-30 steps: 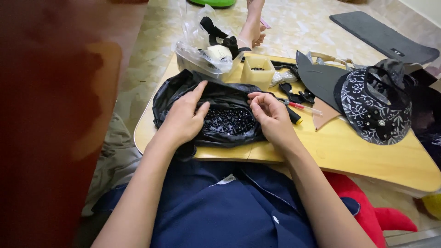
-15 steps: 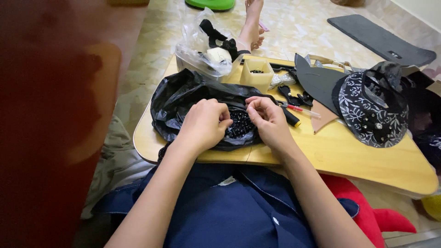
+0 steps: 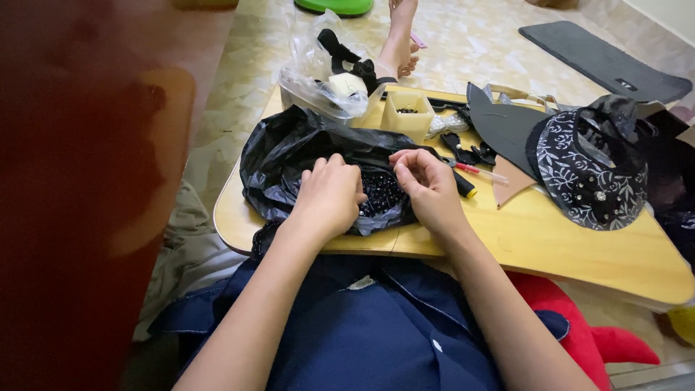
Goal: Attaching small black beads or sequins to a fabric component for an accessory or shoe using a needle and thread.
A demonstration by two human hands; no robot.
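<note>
Black beads (image 3: 381, 190) in bag (image 3: 289, 156) btwn left hand (image 3: 329, 194) & right hand (image 3: 427, 185).

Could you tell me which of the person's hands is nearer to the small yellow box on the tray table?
Right. The right hand is just below the small yellow box; the left hand lies farther away, down-left on the black plastic bag.

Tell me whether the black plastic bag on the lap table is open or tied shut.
Open: the black plastic bag lies spread, small black beads showing in its mouth between the left hand and right hand.
</note>
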